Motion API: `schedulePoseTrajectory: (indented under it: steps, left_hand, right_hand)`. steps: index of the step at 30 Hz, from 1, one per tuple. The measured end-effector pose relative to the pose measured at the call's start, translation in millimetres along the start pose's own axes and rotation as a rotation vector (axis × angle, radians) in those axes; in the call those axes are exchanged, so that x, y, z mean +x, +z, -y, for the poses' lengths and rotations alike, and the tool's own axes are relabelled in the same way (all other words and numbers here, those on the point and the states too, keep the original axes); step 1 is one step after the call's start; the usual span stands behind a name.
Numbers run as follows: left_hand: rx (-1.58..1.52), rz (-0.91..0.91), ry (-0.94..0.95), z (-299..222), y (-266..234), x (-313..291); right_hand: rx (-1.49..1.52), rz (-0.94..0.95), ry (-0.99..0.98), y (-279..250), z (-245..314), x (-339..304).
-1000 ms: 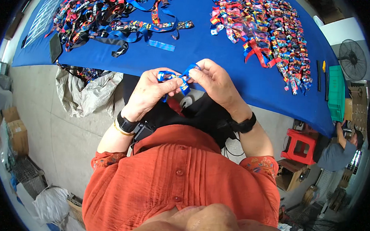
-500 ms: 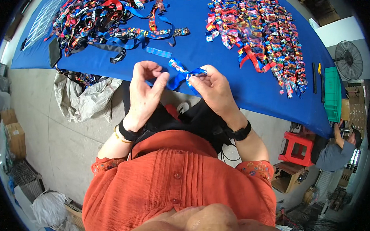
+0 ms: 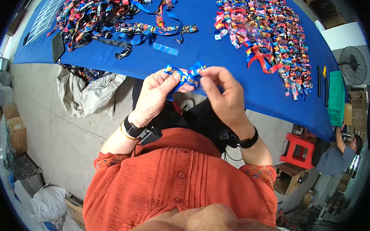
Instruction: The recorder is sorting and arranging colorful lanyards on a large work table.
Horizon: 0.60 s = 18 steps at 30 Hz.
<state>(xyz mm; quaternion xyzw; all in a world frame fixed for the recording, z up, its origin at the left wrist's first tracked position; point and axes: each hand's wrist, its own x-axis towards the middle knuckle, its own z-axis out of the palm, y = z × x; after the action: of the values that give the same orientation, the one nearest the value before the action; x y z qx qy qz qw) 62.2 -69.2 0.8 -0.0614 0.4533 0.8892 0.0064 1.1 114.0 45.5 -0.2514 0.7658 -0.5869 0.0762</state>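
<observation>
A blue printed lanyard strap (image 3: 196, 68), folded into a bow-like bundle, is held just over the table's near edge. My left hand (image 3: 155, 93) pinches it between thumb and fingers, and part of the strap hangs below. At the bundle's right end is my right hand (image 3: 225, 94), its thumb and index finger apart and slightly blurred, the index fingertip close to the strap. Whether that fingertip touches it, I cannot tell. Beyond my hands, a loose blue strap end (image 3: 165, 48) lies on the blue tablecloth (image 3: 200, 42).
A tangled heap of lanyards (image 3: 102, 23) covers the far left. Rows of folded colourful straps (image 3: 265, 36) lie at the right, beside a green crate (image 3: 336, 97). Below the table are a white sack (image 3: 88, 97) and a red stool (image 3: 299, 150). Another person (image 3: 336, 159) is at the right.
My left hand has moved right and closed on the blue strap. My right hand has let go and opened slightly. The bundle is turned, and the view has shifted a little.
</observation>
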Motion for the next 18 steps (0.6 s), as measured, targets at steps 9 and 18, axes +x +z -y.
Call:
schedulePoseTrajectory:
  steps: [9, 18]
  left_hand:
    - [0.091, -0.023, -0.038, 3, 1, -2]
    - [0.159, 0.03, -0.076, 4, 2, -5]
  right_hand:
    - [0.356, 0.215, 0.243, -7, -25, 11]
    - [0.232, 0.316, 0.229, -2, -11, 28]
